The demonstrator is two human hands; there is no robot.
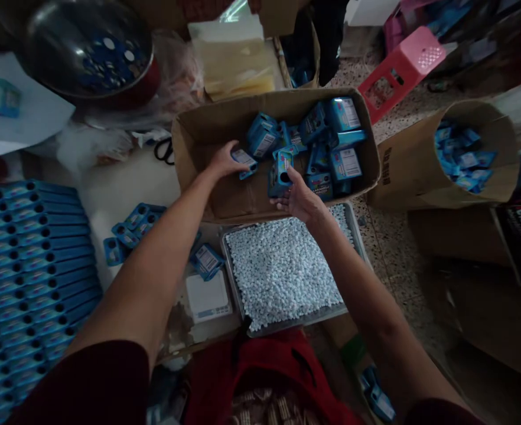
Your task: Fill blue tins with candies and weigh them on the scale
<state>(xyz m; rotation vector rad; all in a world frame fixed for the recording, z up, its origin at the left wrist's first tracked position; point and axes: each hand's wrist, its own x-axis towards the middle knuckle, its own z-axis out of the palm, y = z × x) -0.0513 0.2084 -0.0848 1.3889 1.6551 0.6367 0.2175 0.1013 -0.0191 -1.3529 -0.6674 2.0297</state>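
Both my hands reach into a long cardboard box (229,203) that holds several small blue cartons (347,164) at its right side. My left hand (225,160) is closed on a blue carton with a white label (244,159) near the box's middle. In my right hand (300,198) is another blue carton (279,177), upright, with a dark round hole in its face; the thumb lies on its right edge. Below the box, between my forearms, a metal tray (230,260) is full of small pale-blue pellets (287,265).
Stacked blue cartons (34,248) fill the left. Loose cartons (207,261) lie by a white scale (208,298). Black scissors (165,151) and a large metal bowl (87,47) are beyond. At right stand a pink stool (402,68) and an open carton box (409,171).
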